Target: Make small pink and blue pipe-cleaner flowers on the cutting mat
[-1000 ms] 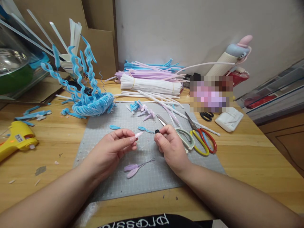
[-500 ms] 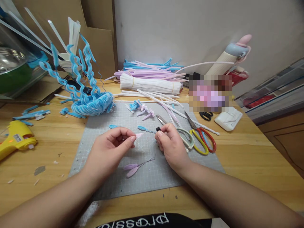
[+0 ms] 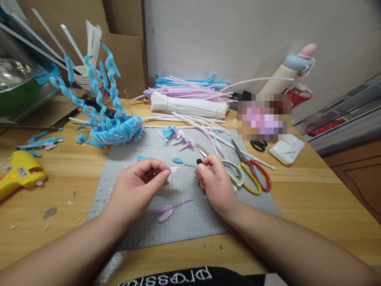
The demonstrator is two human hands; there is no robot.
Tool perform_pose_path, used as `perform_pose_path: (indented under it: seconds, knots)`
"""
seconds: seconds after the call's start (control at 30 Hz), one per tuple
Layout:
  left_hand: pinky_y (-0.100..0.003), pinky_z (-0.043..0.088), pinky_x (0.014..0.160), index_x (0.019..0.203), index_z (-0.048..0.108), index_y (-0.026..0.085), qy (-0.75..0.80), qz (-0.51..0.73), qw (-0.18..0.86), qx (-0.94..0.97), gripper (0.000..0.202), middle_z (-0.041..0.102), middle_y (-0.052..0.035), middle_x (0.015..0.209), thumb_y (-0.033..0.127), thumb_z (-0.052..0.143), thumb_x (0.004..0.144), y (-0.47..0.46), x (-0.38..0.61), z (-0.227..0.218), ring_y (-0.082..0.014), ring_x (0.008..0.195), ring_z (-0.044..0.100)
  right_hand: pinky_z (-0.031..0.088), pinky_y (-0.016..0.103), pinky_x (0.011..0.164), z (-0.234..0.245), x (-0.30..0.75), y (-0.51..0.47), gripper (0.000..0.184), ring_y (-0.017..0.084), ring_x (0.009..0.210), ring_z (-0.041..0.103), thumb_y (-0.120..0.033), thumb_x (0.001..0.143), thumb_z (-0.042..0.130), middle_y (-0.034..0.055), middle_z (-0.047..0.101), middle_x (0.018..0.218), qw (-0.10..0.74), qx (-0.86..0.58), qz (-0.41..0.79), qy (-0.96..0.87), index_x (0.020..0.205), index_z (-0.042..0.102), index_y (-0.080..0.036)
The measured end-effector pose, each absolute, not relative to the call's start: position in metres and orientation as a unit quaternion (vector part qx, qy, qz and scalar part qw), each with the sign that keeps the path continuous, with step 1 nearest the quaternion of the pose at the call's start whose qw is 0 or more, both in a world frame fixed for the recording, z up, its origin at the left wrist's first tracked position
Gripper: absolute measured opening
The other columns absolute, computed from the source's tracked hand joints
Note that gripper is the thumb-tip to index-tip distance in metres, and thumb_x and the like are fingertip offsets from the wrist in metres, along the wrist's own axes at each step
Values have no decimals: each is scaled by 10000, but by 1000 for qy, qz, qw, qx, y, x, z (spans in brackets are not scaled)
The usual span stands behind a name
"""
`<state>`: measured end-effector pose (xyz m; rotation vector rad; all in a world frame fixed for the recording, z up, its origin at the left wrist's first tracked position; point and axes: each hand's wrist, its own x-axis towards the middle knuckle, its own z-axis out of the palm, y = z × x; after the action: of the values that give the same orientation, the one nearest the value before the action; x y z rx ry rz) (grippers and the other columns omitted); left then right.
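Between thumb and forefinger, my left hand (image 3: 141, 184) pinches a pale pink fuzzy pipe cleaner piece (image 3: 174, 169). My right hand (image 3: 214, 180) is closed around a small tool with a black end (image 3: 199, 161); the rest of it is hidden in the fist. Two lilac pipe cleaner petals (image 3: 165, 212) on thin wire stems lie below the hands on the grey cutting mat (image 3: 143, 234). A blue pipe cleaner petal (image 3: 177, 160) with a stem lies between the hands, and another blue piece (image 3: 142, 158) shows behind my left hand.
Beside my right hand lie pale-green-handled scissors (image 3: 235, 176) and red-and-yellow-handled scissors (image 3: 256, 178). A blue coiled pipe cleaner piece (image 3: 116, 131) stands at the left, near a yellow glue gun (image 3: 25, 172). Bundled white pipe cleaners (image 3: 187, 105) lie at the back. A white case (image 3: 286, 149) sits right.
Almost nothing differs. Both hands keep their grips and positions, and the view has shifted very slightly.
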<state>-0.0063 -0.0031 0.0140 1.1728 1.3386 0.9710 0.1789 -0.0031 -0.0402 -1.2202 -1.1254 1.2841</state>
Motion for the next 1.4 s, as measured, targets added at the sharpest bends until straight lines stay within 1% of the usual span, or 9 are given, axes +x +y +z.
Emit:
perform_pose_path:
  seconds: [0.47, 0.6, 0.73, 0.87, 1.0, 1.1, 1.17, 1.27, 1.4]
  knots:
    - [-214, 470, 611, 739, 671, 177, 552, 402, 520, 513, 111, 653, 12, 639, 275, 720, 752, -3, -8, 11, -131, 630, 600, 227, 238, 465, -41, 179, -4, 192, 95, 518, 298, -342, 870, 552, -71, 406, 643, 481, -505, 533, -480, 841, 389, -245]
    - [-208, 473, 614, 749, 670, 176, 550, 402, 520, 514, 125, 654, 16, 643, 290, 720, 754, -2, -9, 9, -119, 630, 599, 230, 238, 474, -39, 178, -4, 209, 95, 528, 311, -377, 873, 555, -71, 404, 641, 478, -499, 549, -470, 839, 398, -242]
    - [-209, 481, 616, 757, 670, 171, 543, 420, 532, 495, 139, 655, 17, 636, 290, 740, 738, -2, -10, 6, -111, 616, 606, 291, 245, 518, -36, 176, -4, 269, 97, 544, 343, -422, 842, 604, -74, 413, 648, 464, -497, 558, -475, 852, 406, -241]
    - [-196, 477, 612, 776, 665, 170, 530, 455, 551, 457, 173, 658, 28, 650, 264, 789, 699, 0, -10, 3, -95, 602, 604, 362, 270, 596, -31, 174, -5, 273, 122, 622, 440, -334, 753, 689, -51, 483, 698, 426, -508, 534, -525, 863, 461, -233]
    - [-183, 477, 615, 800, 690, 169, 502, 449, 623, 396, 227, 666, 31, 648, 255, 839, 653, 3, -9, 0, -84, 596, 602, 401, 291, 633, -28, 172, -8, 122, 148, 671, 497, -305, 792, 634, -15, 544, 697, 409, -489, 523, -566, 772, 555, -215]
    - [-173, 490, 637, 869, 731, 178, 480, 419, 700, 324, 251, 700, 16, 746, 249, 845, 657, 3, -7, -2, -77, 644, 611, 417, 296, 644, -26, 170, -11, 84, 146, 668, 508, -288, 793, 651, -9, 578, 707, 428, -478, 515, -569, 793, 615, -212]
    - [-162, 490, 638, 839, 739, 172, 466, 404, 730, 293, 217, 702, 14, 781, 246, 843, 664, 1, -6, -3, -68, 658, 604, 420, 291, 628, -25, 169, -13, 73, 140, 650, 507, -278, 791, 664, -10, 597, 715, 448, -472, 509, -564, 828, 645, -218]
    - [-158, 486, 639, 745, 710, 158, 447, 390, 757, 275, 184, 682, 25, 733, 247, 846, 659, -4, -3, -3, -63, 644, 597, 438, 288, 635, -22, 166, -16, 87, 139, 667, 538, -252, 777, 689, -8, 639, 756, 481, -453, 506, -555, 858, 665, -234]
    - [-179, 479, 658, 744, 654, 169, 440, 358, 780, 264, 217, 685, 21, 716, 283, 829, 686, -12, 1, -6, -75, 642, 615, 461, 305, 703, -20, 162, -17, 53, 152, 731, 586, -248, 759, 709, -5, 663, 776, 497, -435, 535, -526, 786, 667, -232]
